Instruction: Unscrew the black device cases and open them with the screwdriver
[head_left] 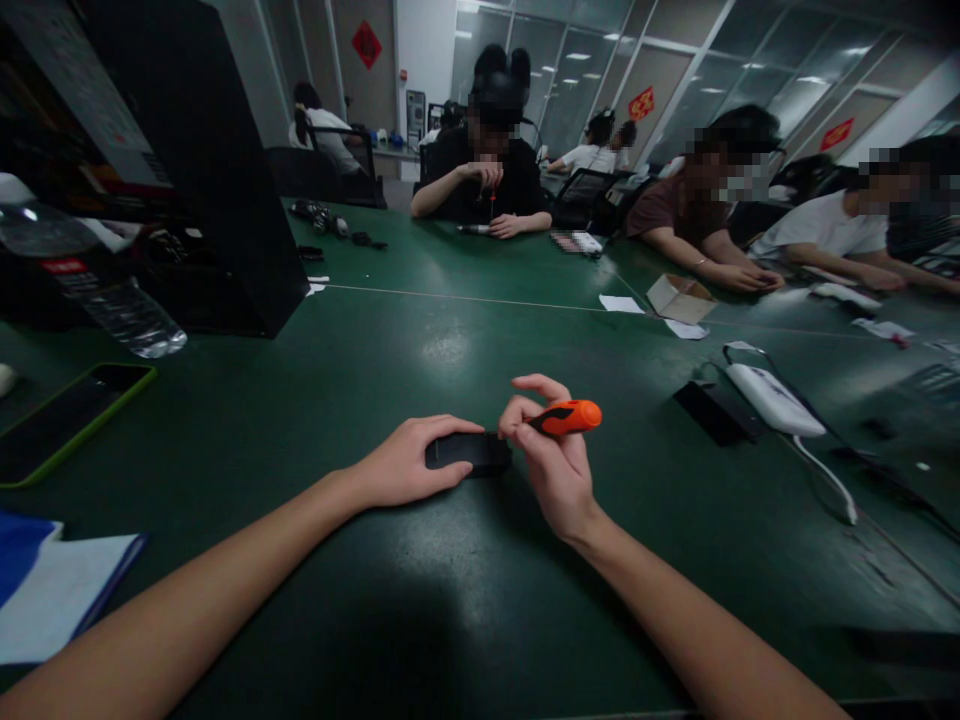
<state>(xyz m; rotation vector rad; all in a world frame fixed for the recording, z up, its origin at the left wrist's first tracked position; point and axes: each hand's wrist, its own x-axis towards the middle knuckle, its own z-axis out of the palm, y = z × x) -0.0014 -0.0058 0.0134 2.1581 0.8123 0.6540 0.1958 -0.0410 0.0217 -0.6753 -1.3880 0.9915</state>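
Observation:
A small black box-shaped device [457, 453] lies on the green tabletop [442, 560]. My left hand [401, 462] grips its left end, thumb along the near side and fingers along the far side. In my right hand [553, 455] is a screwdriver with an orange and black handle [571, 416], held between thumb and fingers. The handle points up and to the right. Its tip is hidden by my fingers, close to the device's right end, so I cannot tell whether they touch.
On the left are a phone in a green case [75, 420], a water bottle [97, 275] and a tall black computer case [202, 150]. At right lie a white power strip [776, 398] and a black flat piece [716, 412]. A small cardboard box [681, 300] stands farther back. A co-worker [491, 150] sits opposite.

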